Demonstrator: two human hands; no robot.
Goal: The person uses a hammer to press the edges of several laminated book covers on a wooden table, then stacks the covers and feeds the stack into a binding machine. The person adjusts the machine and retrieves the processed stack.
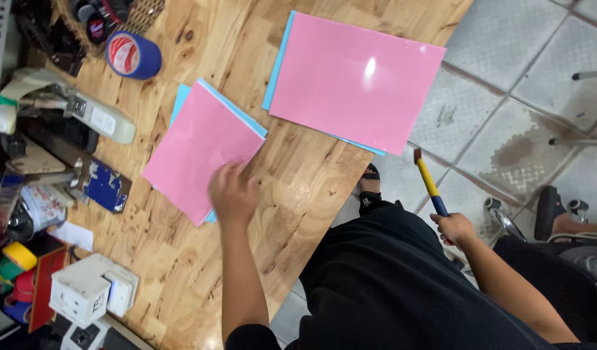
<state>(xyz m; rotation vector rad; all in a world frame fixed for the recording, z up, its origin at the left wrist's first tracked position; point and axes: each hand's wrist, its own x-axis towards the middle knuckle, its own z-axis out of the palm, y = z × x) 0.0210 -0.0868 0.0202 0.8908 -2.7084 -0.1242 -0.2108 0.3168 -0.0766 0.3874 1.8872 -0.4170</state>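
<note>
Down on the wooden table (298, 188), the left hand (233, 191) rests with loose fingers on the near corner of a pink sheet (198, 146) lying over a blue one. Off the table's edge, the right hand (454, 228) is clenched round a yellow-and-blue tool handle (430, 185). A larger pink sheet (356, 81) lies farther along the table.

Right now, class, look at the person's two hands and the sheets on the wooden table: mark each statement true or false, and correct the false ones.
1. The left hand rests on the smaller pink sheet. True.
2. The right hand is empty. False: it grips a tool with a yellow and blue handle.
3. Blue sheets show under both pink sheets. True.
4. The larger pink sheet lies on the floor. False: it lies on the table, one corner overhanging the edge.
</note>
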